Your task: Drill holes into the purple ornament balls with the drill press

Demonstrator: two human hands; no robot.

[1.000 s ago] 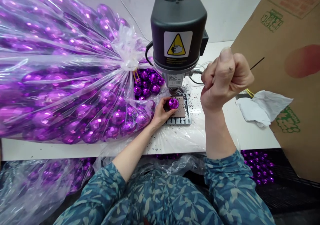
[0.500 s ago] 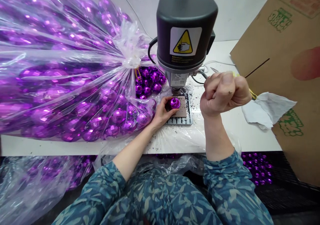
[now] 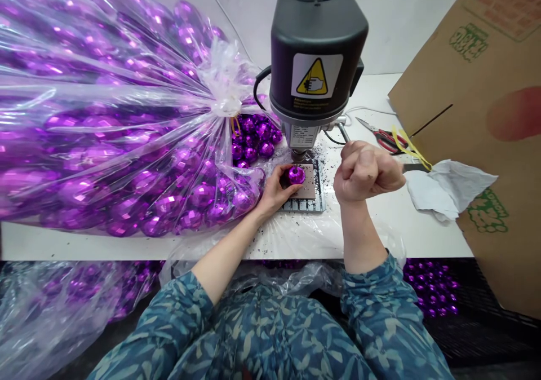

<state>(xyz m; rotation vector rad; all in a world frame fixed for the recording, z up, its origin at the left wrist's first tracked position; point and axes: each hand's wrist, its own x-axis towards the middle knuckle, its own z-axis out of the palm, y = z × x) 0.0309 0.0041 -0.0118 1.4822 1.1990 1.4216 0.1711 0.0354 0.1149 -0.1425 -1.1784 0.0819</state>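
My left hand (image 3: 276, 191) grips a shiny purple faceted ball (image 3: 296, 175) between thumb and fingers. The ball rests on a small flat board (image 3: 308, 185) over the slotted metal base (image 3: 320, 199) of a bench drill press (image 3: 319, 47). The press's chuck (image 3: 299, 155) is right above the ball; whether the bit enters it is hard to make out. Closed in a fist, my right hand (image 3: 367, 171) is wrapped round the end of the press's feed lever (image 3: 344, 132), whose grip is hidden by the fingers.
A tied clear bag (image 3: 127, 160) of purple balls fills the left side, with loose balls (image 3: 257, 137) behind it. Red-handled scissors (image 3: 386, 140), a crumpled white paper (image 3: 448, 188) and a cardboard box (image 3: 486, 143) are at right. Dark shavings litter the white table (image 3: 439, 242).
My right fist has come slightly down and left with the lever, uncovering the scissors. My left hand still holds the ball in place; the view has shifted a little.
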